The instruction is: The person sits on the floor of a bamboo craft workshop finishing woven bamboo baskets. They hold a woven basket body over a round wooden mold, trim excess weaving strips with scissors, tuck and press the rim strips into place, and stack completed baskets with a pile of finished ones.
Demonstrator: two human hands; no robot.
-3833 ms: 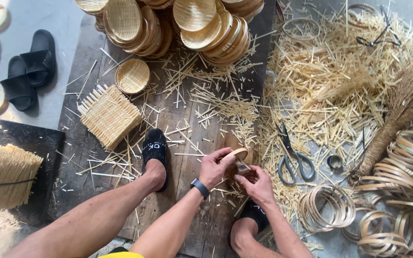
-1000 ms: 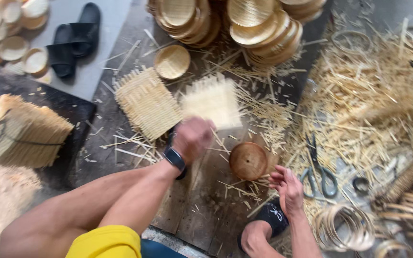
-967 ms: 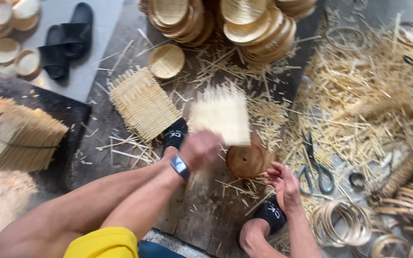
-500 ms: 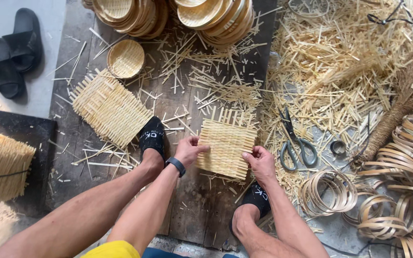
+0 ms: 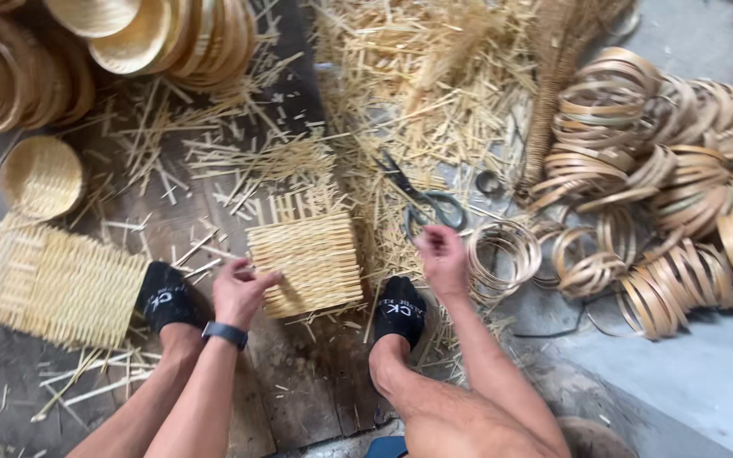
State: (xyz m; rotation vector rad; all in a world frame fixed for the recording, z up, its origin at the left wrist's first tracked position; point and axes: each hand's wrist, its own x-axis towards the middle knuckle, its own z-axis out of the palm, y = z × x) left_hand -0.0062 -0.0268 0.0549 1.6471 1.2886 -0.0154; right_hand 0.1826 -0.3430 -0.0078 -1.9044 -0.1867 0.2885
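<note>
In the head view, a square woven bamboo mat (image 5: pixel 305 261) is seen lying flat on the dark wooden floor (image 5: pixel 299 382), between two feet in black socks. Its left edge is gripped by the left hand (image 5: pixel 239 293), whose fingers are curled onto the weave; a dark band is worn at that wrist. The right hand (image 5: pixel 441 259) is held off the mat, to its right, with the fingers loosely bent and nothing clasped in them. Just above that hand, black-handled scissors (image 5: pixel 424 202) are laid on a heap of loose bamboo slivers (image 5: pixel 400 76). Beside the right hand, thin bamboo hoops (image 5: pixel 502 254) are stacked, and many more hoops (image 5: pixel 680 195) are piled further right. A second, larger woven mat (image 5: pixel 48 284) is spread on the floor left of the left foot, with one small round woven basket (image 5: pixel 41 176) above it. Stacks of finished round baskets (image 5: pixel 129 42) are ranged along the upper left edge.
</note>
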